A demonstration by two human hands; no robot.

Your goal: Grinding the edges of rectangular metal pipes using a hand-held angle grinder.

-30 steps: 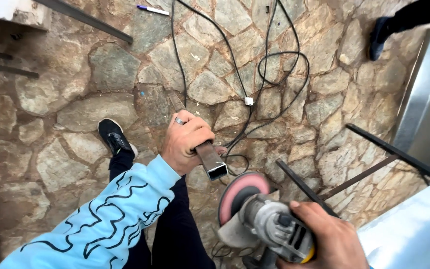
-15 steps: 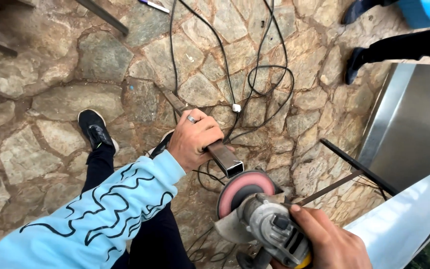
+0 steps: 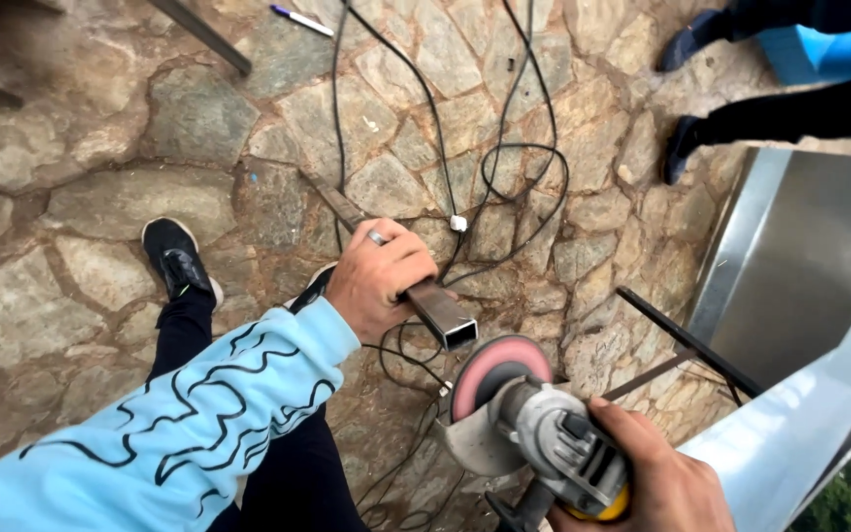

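Observation:
My left hand [image 3: 378,278], in a light blue sleeve with black squiggles, grips a square steel tube [image 3: 441,311] near its open cut end; the tube's other end rests on the stone floor [image 3: 327,197]. My right hand [image 3: 654,475] holds an angle grinder [image 3: 544,438] by its body. The grinder's pinkish disc [image 3: 496,372] sits just below the tube's open end, a small gap apart. A ring shows on a left finger.
Black power cables [image 3: 504,158] loop over the stone paving [image 3: 81,266]. My black shoe [image 3: 177,258] stands at left. Another person's dark shoes and legs [image 3: 701,138] are at top right. A metal sheet [image 3: 800,266] and dark metal bars [image 3: 682,340] lie at right. A pen [image 3: 299,20] lies at top.
The tube's cut end has risen and swung right, closer to the grinder disc. The view has shifted, bringing the other person's legs further into sight.

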